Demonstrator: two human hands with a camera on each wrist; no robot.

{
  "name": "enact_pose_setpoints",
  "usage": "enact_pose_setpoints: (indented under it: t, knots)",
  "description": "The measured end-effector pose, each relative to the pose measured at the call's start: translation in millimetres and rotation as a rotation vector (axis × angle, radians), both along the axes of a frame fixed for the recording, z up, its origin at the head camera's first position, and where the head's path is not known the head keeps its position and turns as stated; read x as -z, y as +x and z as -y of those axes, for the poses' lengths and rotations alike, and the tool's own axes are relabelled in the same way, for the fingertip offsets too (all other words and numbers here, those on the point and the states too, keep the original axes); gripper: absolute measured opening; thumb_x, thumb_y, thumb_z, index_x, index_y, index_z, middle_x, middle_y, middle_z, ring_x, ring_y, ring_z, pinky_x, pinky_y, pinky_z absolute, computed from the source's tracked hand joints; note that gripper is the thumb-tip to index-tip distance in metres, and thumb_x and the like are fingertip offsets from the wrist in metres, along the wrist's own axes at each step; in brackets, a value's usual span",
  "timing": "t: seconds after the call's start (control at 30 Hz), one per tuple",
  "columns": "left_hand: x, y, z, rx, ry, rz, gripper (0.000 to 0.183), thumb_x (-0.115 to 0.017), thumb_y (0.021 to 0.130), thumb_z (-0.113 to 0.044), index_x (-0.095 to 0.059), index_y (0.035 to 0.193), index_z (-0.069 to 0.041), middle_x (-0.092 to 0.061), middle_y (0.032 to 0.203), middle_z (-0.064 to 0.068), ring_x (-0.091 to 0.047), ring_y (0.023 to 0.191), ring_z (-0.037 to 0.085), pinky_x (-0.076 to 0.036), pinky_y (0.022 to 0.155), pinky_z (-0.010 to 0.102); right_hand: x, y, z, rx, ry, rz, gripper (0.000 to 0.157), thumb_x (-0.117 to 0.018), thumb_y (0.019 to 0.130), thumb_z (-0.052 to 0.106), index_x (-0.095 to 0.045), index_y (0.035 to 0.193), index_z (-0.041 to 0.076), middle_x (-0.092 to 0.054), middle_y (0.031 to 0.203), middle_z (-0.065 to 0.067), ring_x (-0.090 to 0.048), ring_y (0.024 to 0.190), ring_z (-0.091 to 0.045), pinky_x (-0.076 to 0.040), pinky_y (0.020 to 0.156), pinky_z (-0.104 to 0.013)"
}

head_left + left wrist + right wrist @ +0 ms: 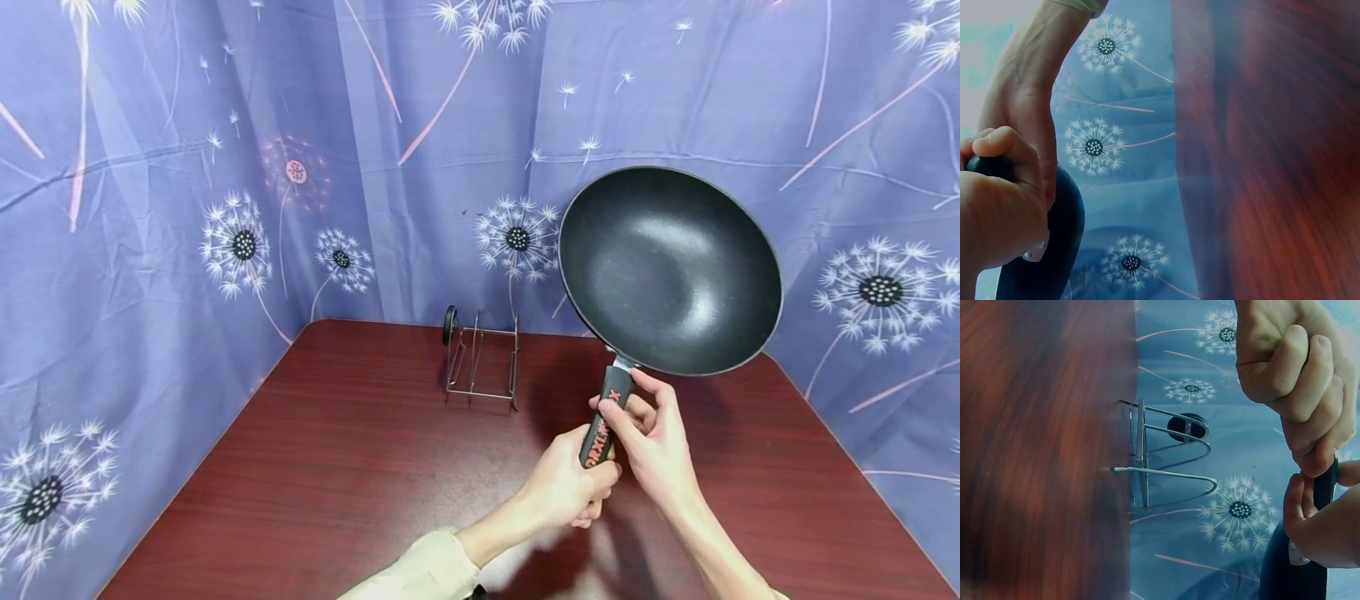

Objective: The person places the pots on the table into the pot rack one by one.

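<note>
A black wok [660, 267] is held up above the table, its inside turned to the head camera and its handle [617, 385] slanting down to the left. My left hand [562, 482] grips the lower end of this handle, fingers wrapped round it. Higher up, close to the wok's bowl, my right hand [662, 442] pinches the handle between thumb and fingers. Red lettering runs along the handle. In the right wrist view both hands meet on the handle [1325, 487], and only part of the dark bowl [1288, 565] shows below them.
A metal wire rack [480, 396] with a black round disc [449, 325] at its left stands towards the back of the dark red wooden table [337, 467]. Behind the table hangs a blue curtain [420, 225] with dandelion prints.
</note>
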State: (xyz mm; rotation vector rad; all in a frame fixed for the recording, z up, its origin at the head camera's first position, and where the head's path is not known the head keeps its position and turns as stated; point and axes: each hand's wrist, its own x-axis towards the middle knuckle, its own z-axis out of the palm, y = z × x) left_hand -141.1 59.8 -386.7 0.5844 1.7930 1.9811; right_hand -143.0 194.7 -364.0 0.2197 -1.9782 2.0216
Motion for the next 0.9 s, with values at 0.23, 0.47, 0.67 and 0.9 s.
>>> enact_pose_setpoints:
  t: [0.23, 0.47, 0.67, 0.9]
  knots:
    - [4.1, -0.9, 14, -0.053, -0.031, -0.034, 0.006, -0.055, 0.088, -0.004, -0.050, 0.091, -0.004, -0.046, 0.054, -0.002, -0.039, 0.034, 0.008, -0.029, 0.031, 0.023, 0.8, -4.1, 10, -0.047, 0.011, 0.028, 0.051, -0.060, 0.097, 0.002, -0.030, 0.137, 0.011, -0.074, 0.096, 0.010, -0.072, 0.089, -0.003, -0.054, 0.080, -0.014]
    - [4.1, -2.0, 22, -0.072, -0.064, -0.052, 0.006, -0.055, 0.088, -0.005, -0.051, 0.092, -0.004, -0.047, 0.055, -0.002, -0.040, 0.034, 0.008, -0.031, 0.031, 0.023, -3.9, -4.7, 16, -0.014, 0.077, 0.125, 0.060, -0.065, 0.095, 0.009, -0.026, 0.140, 0.007, -0.072, 0.097, 0.014, -0.072, 0.089, -0.002, -0.055, 0.076, -0.016]
    - [2.0, -6.1, 31, -0.105, -0.114, -0.109, 0.007, -0.056, 0.089, -0.007, -0.052, 0.093, -0.005, -0.048, 0.055, -0.003, -0.043, 0.034, 0.008, -0.033, 0.032, 0.023, -9.7, -9.2, 26, 0.012, 0.128, 0.166, 0.064, -0.070, 0.092, 0.014, -0.028, 0.141, 0.009, -0.071, 0.099, 0.011, -0.071, 0.089, -0.003, -0.056, 0.077, -0.018]
    - [0.7, -10.5, 40, -0.148, -0.141, -0.136, 0.006, -0.056, 0.089, -0.007, -0.052, 0.093, -0.006, -0.046, 0.054, -0.003, -0.041, 0.034, 0.008, -0.033, 0.033, 0.022, -12.1, -16.4, 35, -0.001, 0.176, 0.149, 0.066, -0.072, 0.091, 0.014, -0.028, 0.141, 0.009, -0.071, 0.110, -0.011, -0.070, 0.088, -0.003, -0.056, 0.079, -0.018]
